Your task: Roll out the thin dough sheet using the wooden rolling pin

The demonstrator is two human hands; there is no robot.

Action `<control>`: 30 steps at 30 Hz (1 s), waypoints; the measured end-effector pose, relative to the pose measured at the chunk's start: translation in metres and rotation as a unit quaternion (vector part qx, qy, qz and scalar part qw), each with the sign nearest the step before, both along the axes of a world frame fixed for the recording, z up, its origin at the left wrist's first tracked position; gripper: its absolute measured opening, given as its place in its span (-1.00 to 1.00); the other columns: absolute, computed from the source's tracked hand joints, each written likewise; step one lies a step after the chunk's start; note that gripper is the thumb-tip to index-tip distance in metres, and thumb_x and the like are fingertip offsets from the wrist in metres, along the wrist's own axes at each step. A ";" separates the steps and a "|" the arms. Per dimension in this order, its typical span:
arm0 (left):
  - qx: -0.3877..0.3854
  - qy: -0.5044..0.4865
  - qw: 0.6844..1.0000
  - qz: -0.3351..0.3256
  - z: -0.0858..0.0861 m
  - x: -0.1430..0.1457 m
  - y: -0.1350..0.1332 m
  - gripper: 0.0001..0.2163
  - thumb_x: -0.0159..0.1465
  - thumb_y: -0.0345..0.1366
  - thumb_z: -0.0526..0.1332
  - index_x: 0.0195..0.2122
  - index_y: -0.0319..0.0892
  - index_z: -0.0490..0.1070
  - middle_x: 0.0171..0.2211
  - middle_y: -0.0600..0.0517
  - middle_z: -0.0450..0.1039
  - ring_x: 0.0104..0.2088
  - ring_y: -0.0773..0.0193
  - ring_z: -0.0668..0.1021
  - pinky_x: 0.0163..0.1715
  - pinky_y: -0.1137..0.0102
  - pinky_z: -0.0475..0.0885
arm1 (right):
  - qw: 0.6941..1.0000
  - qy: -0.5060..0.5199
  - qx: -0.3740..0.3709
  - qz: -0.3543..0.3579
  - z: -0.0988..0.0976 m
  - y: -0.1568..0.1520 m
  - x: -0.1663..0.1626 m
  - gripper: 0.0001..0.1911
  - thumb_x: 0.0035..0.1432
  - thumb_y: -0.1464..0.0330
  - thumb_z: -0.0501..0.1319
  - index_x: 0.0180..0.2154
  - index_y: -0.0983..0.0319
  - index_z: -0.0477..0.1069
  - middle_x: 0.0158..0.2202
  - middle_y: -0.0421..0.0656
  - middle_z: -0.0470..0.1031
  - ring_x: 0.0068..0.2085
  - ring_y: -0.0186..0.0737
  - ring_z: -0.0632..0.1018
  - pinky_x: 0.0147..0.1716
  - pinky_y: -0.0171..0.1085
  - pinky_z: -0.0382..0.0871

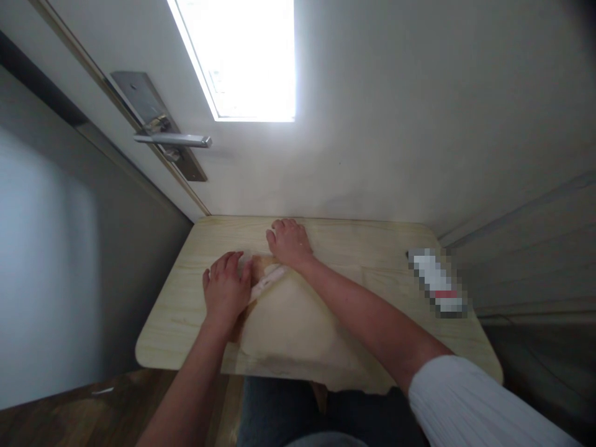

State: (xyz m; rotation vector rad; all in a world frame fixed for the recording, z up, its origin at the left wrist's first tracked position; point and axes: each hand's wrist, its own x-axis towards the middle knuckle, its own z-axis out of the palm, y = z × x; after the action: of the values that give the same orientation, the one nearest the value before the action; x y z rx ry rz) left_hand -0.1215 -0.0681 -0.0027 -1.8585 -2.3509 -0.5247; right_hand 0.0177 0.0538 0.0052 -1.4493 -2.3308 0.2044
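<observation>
A thin cream sheet (298, 316) that looks like paper or wrapping lies across the table and hangs over its front edge. Under its left part shows a flat orange-brown piece (261, 264), whose kind I cannot make out. A whitish rolled or folded strip (270, 280) runs slantwise between my hands. My left hand (226, 287) rests palm down on the left side of the brown piece, fingers stretched out. Reaching across the sheet, my right hand (291, 242) lies palm down at its far edge, fingers slightly apart. Neither hand visibly grips anything.
The small pale wooden table (172, 323) stands against a white door (372, 136) with a metal lever handle (174, 139). A blurred-out whitish object (435, 280) lies at the table's right. A grey panel (116, 267) rises close on the left.
</observation>
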 end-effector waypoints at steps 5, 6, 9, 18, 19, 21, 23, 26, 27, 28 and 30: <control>0.000 -0.007 1.000 -0.016 -0.003 -0.002 0.001 -0.61 0.40 -0.10 -0.01 0.08 -0.18 0.42 0.10 -0.15 0.47 0.09 -0.01 0.47 0.08 0.12 0.32 | 1.000 -0.008 0.002 -0.002 -0.002 -0.002 0.001 -0.68 0.37 0.24 0.00 -0.09 0.27 0.43 -0.11 -0.01 0.51 -0.03 -0.02 0.45 -0.07 -0.12 0.30; 0.000 -0.011 1.000 -0.022 -0.003 -0.001 0.000 -0.61 0.40 -0.10 -0.01 0.08 -0.18 0.42 0.09 -0.14 0.47 0.08 -0.01 0.47 0.08 0.14 0.33 | 1.000 -0.012 0.000 -0.004 -0.003 -0.003 0.002 -0.68 0.36 0.24 0.00 -0.08 0.27 0.43 -0.11 -0.01 0.51 -0.03 -0.02 0.45 -0.07 -0.12 0.30; -0.001 -0.019 0.999 -0.034 -0.004 0.004 -0.007 -0.60 0.40 -0.10 -0.01 0.11 -0.20 0.40 0.10 -0.15 0.46 0.09 0.00 0.47 0.09 0.14 0.34 | 1.000 -0.026 -0.012 -0.011 -0.003 -0.010 0.008 -0.69 0.34 0.24 0.03 -0.07 0.26 0.43 -0.09 -0.01 0.51 -0.02 -0.02 0.44 -0.05 -0.11 0.29; -0.004 0.043 0.997 -0.069 -0.003 0.050 -0.059 -0.55 0.43 -0.09 -0.04 0.28 -0.11 0.25 0.26 -0.17 0.31 0.24 -0.09 0.32 0.20 -0.14 0.14 | 1.000 0.000 0.010 -0.030 -0.007 -0.065 0.054 -0.63 0.34 0.18 0.05 0.06 0.20 0.41 0.05 -0.03 0.49 0.10 0.00 0.37 0.15 0.02 0.09; -0.002 0.047 0.995 -0.083 -0.003 0.055 -0.066 -0.55 0.42 -0.08 -0.01 0.26 -0.10 0.27 0.25 -0.17 0.32 0.24 -0.09 0.32 0.20 -0.13 0.13 | 0.999 0.000 0.011 -0.031 -0.009 -0.073 0.061 -0.62 0.35 0.18 0.05 0.08 0.20 0.39 0.09 -0.03 0.47 0.14 0.02 0.34 0.19 0.05 0.03; 0.001 0.046 0.993 -0.105 -0.002 0.064 -0.079 -0.59 0.39 -0.06 0.05 0.18 -0.10 0.37 0.19 -0.16 0.39 0.18 -0.07 0.38 0.18 -0.06 0.17 | 0.999 -0.002 0.013 -0.033 -0.014 -0.087 0.075 -0.59 0.36 0.17 0.04 0.11 0.20 0.37 0.17 -0.02 0.41 0.22 0.05 0.27 0.24 0.09 -0.08; -0.001 0.040 0.993 -0.110 -0.001 0.071 -0.089 -0.65 0.37 -0.07 0.10 0.07 -0.10 0.45 0.05 -0.14 0.48 0.05 -0.02 0.46 0.10 0.05 0.26 | 0.999 0.001 0.006 -0.033 -0.018 -0.099 0.087 -0.58 0.37 0.15 0.03 0.12 0.20 0.37 0.21 -0.03 0.37 0.25 0.07 0.23 0.26 0.10 -0.10; -0.007 0.040 0.995 -0.096 0.005 0.079 -0.099 -0.71 0.37 -0.12 0.12 -0.02 -0.10 0.48 -0.08 -0.10 0.52 -0.07 0.02 0.50 -0.01 0.12 0.30 | 0.999 0.022 -0.009 -0.024 -0.019 -0.110 0.099 -0.58 0.37 0.14 0.03 0.11 0.22 0.38 0.19 -0.02 0.39 0.23 0.03 0.27 0.24 0.05 -0.01; -0.010 0.041 0.995 -0.095 0.007 0.080 -0.103 -0.72 0.37 -0.13 0.12 -0.01 -0.10 0.48 -0.10 -0.09 0.52 -0.07 0.02 0.49 -0.02 0.12 0.30 | 0.999 0.032 -0.014 -0.020 -0.018 -0.113 0.101 -0.58 0.37 0.15 0.03 0.10 0.23 0.38 0.18 -0.01 0.40 0.22 0.02 0.29 0.24 0.03 0.02; -0.014 0.043 0.994 -0.097 0.008 0.080 -0.106 -0.72 0.37 -0.13 0.12 -0.01 -0.09 0.47 -0.10 -0.09 0.52 -0.07 0.03 0.49 -0.03 0.13 0.30 | 0.999 0.042 -0.017 -0.015 -0.016 -0.115 0.101 -0.59 0.37 0.16 0.04 0.10 0.23 0.38 0.16 0.00 0.41 0.21 0.00 0.31 0.23 0.02 0.04; -0.021 0.047 0.994 -0.097 0.011 0.076 -0.115 -0.73 0.37 -0.14 0.11 -0.01 -0.09 0.46 -0.10 -0.08 0.51 -0.08 0.04 0.49 -0.06 0.15 0.30 | 0.998 0.056 -0.020 -0.002 -0.013 -0.121 0.097 -0.60 0.35 0.17 0.06 0.09 0.23 0.39 0.15 0.00 0.42 0.21 -0.01 0.32 0.25 0.03 0.02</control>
State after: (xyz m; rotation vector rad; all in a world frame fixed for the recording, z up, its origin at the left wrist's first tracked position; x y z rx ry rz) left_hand -0.0456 -0.1829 0.0081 -2.0935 -2.1524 -0.3985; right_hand 0.1147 -0.0675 -0.0078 -1.4228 -2.2467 0.3243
